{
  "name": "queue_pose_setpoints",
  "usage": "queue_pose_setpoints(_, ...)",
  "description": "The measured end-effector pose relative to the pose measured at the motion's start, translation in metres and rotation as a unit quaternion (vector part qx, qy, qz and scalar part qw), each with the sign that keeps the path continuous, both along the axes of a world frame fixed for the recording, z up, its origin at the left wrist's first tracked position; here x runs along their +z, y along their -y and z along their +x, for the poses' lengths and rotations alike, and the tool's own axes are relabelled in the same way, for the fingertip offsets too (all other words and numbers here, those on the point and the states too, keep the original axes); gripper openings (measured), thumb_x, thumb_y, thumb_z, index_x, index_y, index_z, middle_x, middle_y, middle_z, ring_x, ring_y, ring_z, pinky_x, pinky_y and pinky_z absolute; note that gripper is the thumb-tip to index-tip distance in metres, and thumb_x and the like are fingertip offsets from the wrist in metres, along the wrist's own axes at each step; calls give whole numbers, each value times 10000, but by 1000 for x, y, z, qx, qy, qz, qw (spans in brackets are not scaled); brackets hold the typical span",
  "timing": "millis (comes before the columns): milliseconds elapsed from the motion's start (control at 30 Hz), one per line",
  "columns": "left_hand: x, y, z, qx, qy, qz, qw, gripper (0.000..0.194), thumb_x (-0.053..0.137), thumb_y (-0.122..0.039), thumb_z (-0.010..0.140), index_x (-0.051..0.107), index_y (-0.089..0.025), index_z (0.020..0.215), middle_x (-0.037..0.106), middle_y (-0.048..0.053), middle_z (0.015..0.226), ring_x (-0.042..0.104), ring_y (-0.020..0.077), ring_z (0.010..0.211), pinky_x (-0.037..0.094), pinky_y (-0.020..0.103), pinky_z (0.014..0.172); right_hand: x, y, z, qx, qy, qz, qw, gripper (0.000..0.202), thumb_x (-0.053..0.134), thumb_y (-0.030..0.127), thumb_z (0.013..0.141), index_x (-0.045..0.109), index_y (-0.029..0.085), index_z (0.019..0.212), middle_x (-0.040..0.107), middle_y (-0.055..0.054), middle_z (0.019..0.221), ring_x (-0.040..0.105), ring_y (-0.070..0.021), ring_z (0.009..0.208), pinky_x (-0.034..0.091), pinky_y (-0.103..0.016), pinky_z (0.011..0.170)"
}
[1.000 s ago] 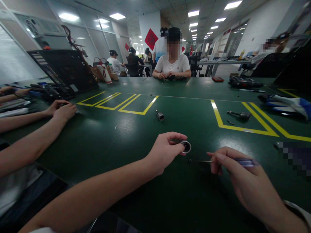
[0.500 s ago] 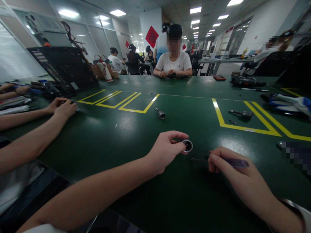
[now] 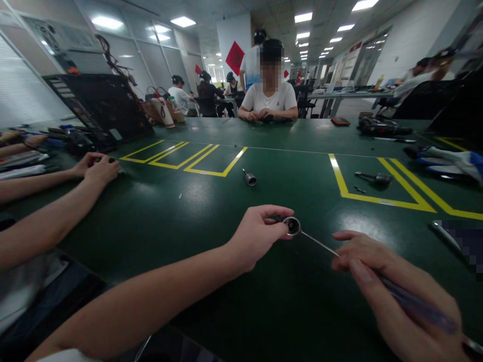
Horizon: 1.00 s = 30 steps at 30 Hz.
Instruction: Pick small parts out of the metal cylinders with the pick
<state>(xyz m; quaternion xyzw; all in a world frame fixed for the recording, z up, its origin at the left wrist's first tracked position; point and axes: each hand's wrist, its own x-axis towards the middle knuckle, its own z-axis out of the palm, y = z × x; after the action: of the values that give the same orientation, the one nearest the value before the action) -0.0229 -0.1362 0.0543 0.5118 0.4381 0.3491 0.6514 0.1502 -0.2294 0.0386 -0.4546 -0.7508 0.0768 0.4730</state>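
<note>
My left hand [image 3: 260, 234] grips a hole saw [image 3: 292, 226], a round metal cup, between thumb and fingers, with its open rim turned towards me. Its back end is partly hidden by the fingers. My right hand [image 3: 396, 286] is closed around a screwdriver with a translucent purple handle [image 3: 420, 304]. The screwdriver's thin shaft [image 3: 320, 244] points left, and its tip meets the right side of the cup's rim. Whether the tip sits in a hole there, I cannot tell.
Another metal cup with a shank [image 3: 249, 177] lies mid-table. A longer-shanked one [image 3: 379, 178] lies inside the yellow tape [image 3: 388, 202] with several tiny parts [image 3: 360, 189]. A co-worker's hands [image 3: 98, 168] are at left; a person [image 3: 268, 95] sits opposite. Blue-white gloves [image 3: 449, 161] lie right.
The screwdriver has swung from lying nearly level beside the cup to a slant, its tip now at the rim. My right hand has shifted right and down; the left has barely moved.
</note>
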Motion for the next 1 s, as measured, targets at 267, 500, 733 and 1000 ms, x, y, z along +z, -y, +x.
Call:
queue_pose_setpoints(267, 1, 7, 2, -13, 22, -8, 1000, 244, 625, 12, 685, 665, -93, 901, 701, 43, 763, 660, 111, 676, 557, 270, 699, 2, -2, -7, 26, 98, 45, 994, 232, 493, 95, 834, 541, 222, 1022, 624, -14, 804, 609, -175, 942, 446, -331, 902)
queue_pose_setpoints(500, -4, 8, 0, -34, 7, 34, 999, 207, 625, -46, 702, 664, -96, 899, 702, 53, 779, 669, 133, 708, 559, 270, 689, 2, -3, -9, 32, 113, 45, 992, 229, 494, 97, 825, 520, 232, 1009, 633, -21, 800, 630, -191, 887, 465, -378, 894)
queue_pose_setpoints(733, -9, 8, -1, -37, -12, 83, 996, 177, 595, -80, 711, 678, -105, 865, 700, 53, 788, 666, 138, 694, 563, 265, 655, 3, 1, -8, 34, 132, 40, 990, 291, 503, 93, 797, 509, 253, 1040, 653, -26, 830, 641, -209, 851, 484, -427, 890)
queue_pose_setpoints(1000, -10, 8, 1, -38, -20, 87, 995, 165, 589, -87, 704, 668, -100, 848, 691, 50, 765, 655, 135, 663, 556, 263, 629, 0, 2, -10, 40, 160, 59, 985, 309, 511, 64, 783, 513, 212, 1055, 639, -36, 845, 623, -193, 885, 451, -409, 912)
